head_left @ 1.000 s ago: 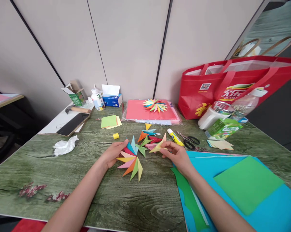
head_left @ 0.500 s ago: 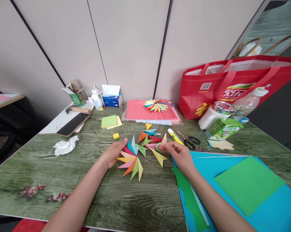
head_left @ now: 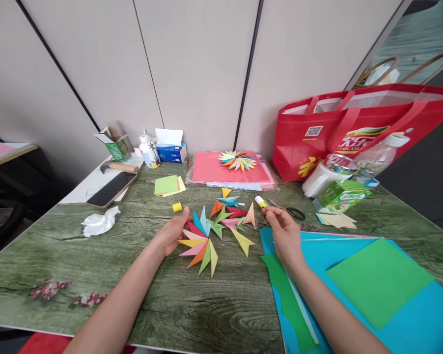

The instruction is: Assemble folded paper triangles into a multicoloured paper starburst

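Note:
A half-built paper star [head_left: 199, 243] of coloured folded points lies on the green wood-pattern table [head_left: 96, 255]. My left hand [head_left: 172, 233] rests flat on its left edge, fingers stretched out. Loose folded points [head_left: 227, 211] lie just behind it; a yellow point [head_left: 243, 241] and a peach point [head_left: 250, 218] lie free to the right. My right hand [head_left: 284, 231] is over the glue stick [head_left: 260, 201], fingers curled round its body; only the white cap end shows. Black scissors [head_left: 293, 213] lie right behind that hand.
Blue and green paper sheets [head_left: 376, 280] cover the table's right. A finished star [head_left: 236, 161] sits on a red paper stack at the back. A red bag [head_left: 354, 128], jars, a green carton [head_left: 341, 195], tissue boxes, a phone [head_left: 109, 189] and crumpled tissue [head_left: 99, 222] ring the area.
My right hand let go of the yellow point, which now lies on the table, then moved right and back onto the glue stick. My left hand stayed on the star.

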Tool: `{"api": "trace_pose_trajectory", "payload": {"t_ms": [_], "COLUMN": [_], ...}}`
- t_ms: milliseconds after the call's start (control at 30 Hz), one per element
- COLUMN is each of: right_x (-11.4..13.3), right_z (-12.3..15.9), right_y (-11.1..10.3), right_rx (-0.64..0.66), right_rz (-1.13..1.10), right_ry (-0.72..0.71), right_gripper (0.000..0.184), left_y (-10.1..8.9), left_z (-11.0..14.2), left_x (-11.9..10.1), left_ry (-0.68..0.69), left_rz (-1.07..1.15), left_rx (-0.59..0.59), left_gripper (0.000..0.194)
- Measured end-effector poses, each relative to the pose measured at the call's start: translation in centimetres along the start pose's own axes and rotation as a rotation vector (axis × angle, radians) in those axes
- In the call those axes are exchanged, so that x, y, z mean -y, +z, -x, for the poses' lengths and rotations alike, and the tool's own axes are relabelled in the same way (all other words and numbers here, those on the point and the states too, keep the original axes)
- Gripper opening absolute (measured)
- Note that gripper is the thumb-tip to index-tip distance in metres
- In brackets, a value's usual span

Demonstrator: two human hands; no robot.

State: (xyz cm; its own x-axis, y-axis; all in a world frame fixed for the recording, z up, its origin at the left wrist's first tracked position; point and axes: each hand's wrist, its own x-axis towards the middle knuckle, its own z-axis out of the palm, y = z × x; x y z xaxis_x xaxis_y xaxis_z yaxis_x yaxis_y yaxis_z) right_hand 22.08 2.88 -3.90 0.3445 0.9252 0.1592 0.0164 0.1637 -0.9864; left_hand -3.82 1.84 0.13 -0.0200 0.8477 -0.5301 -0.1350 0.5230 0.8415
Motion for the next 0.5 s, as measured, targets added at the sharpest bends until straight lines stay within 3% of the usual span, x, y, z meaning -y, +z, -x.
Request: {"api": "trace_pose_trajectory", "payload": {"t_ms": [300, 400, 500], "right_x": [-0.9, -1.5, -1.7], "right_z": [-0.3, -0.5, -0.2], "right_y": [-0.3, -0.5, -0.5], "right_rx": [-0.021, 0.069, 0.211], "right_rz": [0.005, 0.122, 0.403], "right_ry": [-0.013, -0.037, -0.192], "right_gripper": [0.025, 0.025, 0.025], "left_y": [-0.1, -0.1, -0.1], "left_z": [0.0, 0.0, 0.0], "left_x": [0.0, 0.0, 0.0], "left_ry": [-0.01, -0.008, -0.013], "left_rz": [-0.015, -0.004, 0.003], "left_rx": [0.073, 0.077, 0.079], "left_gripper": [0.044, 0.042, 0.042]}}
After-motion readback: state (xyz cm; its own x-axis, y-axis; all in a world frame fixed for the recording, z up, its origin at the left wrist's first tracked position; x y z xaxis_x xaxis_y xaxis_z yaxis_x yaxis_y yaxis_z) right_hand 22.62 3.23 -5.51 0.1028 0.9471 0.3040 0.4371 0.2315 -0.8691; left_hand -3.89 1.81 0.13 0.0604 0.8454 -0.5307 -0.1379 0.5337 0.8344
